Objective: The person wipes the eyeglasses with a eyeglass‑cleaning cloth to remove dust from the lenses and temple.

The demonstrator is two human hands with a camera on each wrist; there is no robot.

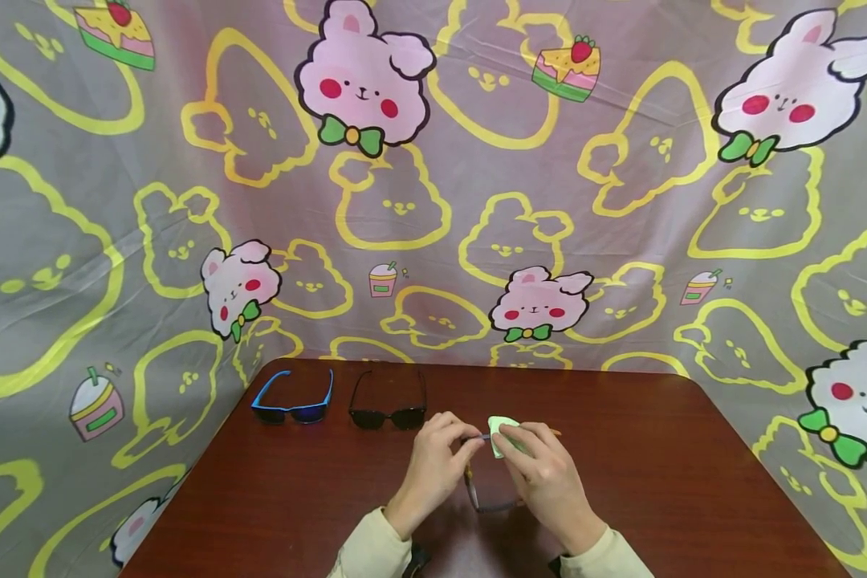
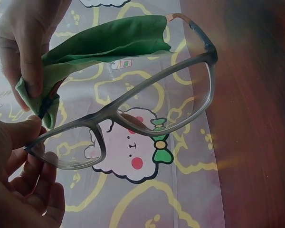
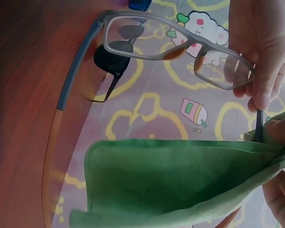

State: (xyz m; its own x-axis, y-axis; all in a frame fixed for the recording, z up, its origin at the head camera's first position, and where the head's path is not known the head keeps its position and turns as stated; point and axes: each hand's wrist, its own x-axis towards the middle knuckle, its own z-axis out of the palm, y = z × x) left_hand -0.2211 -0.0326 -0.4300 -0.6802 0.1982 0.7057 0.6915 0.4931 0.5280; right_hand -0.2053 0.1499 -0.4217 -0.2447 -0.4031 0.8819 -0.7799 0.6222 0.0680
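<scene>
My left hand [image 1: 437, 457] pinches a pair of clear-lensed eyeglasses [image 2: 104, 114] at the corner where one temple meets the front. The frame is grey, and its temples turn orange-brown toward the tips. A light green cloth [image 1: 501, 433] is in my right hand [image 1: 545, 474], whose fingers press it round that same temple close to the hinge. The cloth's loose part [image 3: 147, 175] hangs out beside the glasses in the right wrist view. The glasses are held above the table, lenses toward me, the other temple [image 3: 69, 85] unfolded. The wrapped stretch of temple is hidden.
Blue-framed sunglasses [image 1: 292, 411] stand at the back left of the brown table [image 1: 657, 466]. Black sunglasses [image 1: 388, 418] are to their right, not far from my left hand. A patterned curtain [image 1: 405, 185] encloses the table's back and sides.
</scene>
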